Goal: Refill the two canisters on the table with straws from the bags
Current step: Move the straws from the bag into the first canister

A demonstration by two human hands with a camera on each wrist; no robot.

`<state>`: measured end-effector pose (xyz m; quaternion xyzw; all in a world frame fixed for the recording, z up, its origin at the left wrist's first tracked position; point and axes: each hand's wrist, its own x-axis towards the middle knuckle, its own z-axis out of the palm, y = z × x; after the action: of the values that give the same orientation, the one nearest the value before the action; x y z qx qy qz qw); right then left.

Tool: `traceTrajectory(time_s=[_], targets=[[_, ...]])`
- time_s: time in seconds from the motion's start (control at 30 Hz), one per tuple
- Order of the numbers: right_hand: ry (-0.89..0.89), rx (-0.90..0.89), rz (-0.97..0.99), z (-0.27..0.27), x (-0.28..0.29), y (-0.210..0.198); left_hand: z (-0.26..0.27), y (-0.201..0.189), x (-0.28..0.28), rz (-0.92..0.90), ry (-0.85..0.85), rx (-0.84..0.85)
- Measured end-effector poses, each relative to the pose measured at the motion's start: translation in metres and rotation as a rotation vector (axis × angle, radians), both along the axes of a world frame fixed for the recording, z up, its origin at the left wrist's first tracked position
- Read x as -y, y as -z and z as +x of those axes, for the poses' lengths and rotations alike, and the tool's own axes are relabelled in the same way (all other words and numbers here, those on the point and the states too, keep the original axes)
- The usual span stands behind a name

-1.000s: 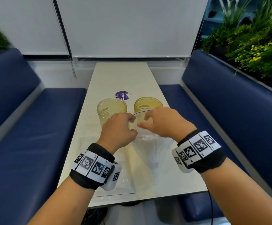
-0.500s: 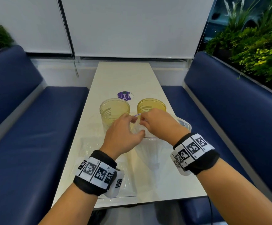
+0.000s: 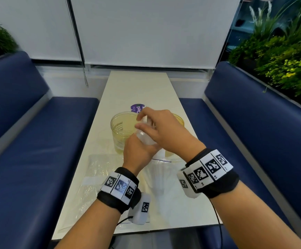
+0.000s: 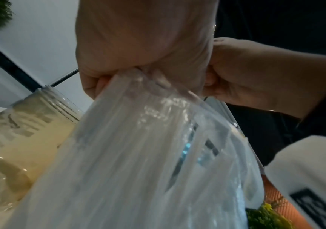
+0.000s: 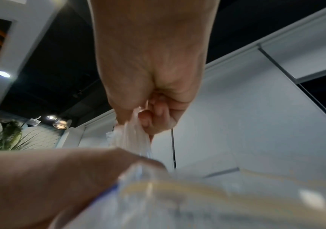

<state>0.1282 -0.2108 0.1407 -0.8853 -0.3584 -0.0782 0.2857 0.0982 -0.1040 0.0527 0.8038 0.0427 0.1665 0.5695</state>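
Two clear yellowish canisters stand mid-table: the left canister (image 3: pixel 122 130) is in plain sight, the right canister (image 3: pixel 180 121) is mostly hidden behind my right hand. My left hand (image 3: pixel 138 150) grips the gathered neck of a clear straw bag (image 3: pixel 158 178), which is lifted off the table in front of the canisters. In the left wrist view the bag (image 4: pixel 138 155) hangs below my fist. My right hand (image 3: pixel 145 123) pinches a bundle of white straws (image 3: pixel 147 136) sticking out of the bag mouth, just over the left canister's near rim. The straws (image 5: pixel 131 136) show under my curled fingers.
A second clear bag (image 3: pixel 99 178) lies flat on the white table (image 3: pixel 138 87) at the near left. A purple sticker (image 3: pixel 137 108) sits behind the canisters. Blue benches (image 3: pixel 38 141) flank the table, with plants (image 3: pixel 281 60) at the right.
Both hands were at the bag's mouth pulling it apart. Now my left hand holds the bag lower down and my right hand has risen leftward with a bundle of straws.
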Motion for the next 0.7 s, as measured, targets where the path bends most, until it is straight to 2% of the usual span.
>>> traceTrajectory(time_s=[0.07,0.1,0.2,0.3,0.43,0.57,0.7], targets=[[0.06,-0.146,0.173,-0.001,0.004,0.007,-0.001,-0.002,0.001,0.019,-0.001,0.052],[0.094,-0.174,0.164,0.0,0.006,0.013,0.0,-0.001,0.001,0.051,-0.007,0.072],[0.158,-0.056,-0.027,0.007,0.004,0.037,0.008,0.005,-0.001,0.127,-0.015,0.038],[0.144,0.005,0.037,0.008,-0.006,0.048,0.008,0.01,-0.005,0.139,-0.002,0.014],[0.002,0.032,0.105,0.01,-0.015,0.043,0.005,0.006,-0.009,0.145,0.019,-0.053],[0.025,0.068,0.107,0.008,-0.024,0.035,0.005,0.001,-0.012,0.242,0.041,-0.082],[0.009,0.096,0.21,0.008,-0.03,0.005,0.001,0.006,-0.018,0.085,0.006,-0.142]])
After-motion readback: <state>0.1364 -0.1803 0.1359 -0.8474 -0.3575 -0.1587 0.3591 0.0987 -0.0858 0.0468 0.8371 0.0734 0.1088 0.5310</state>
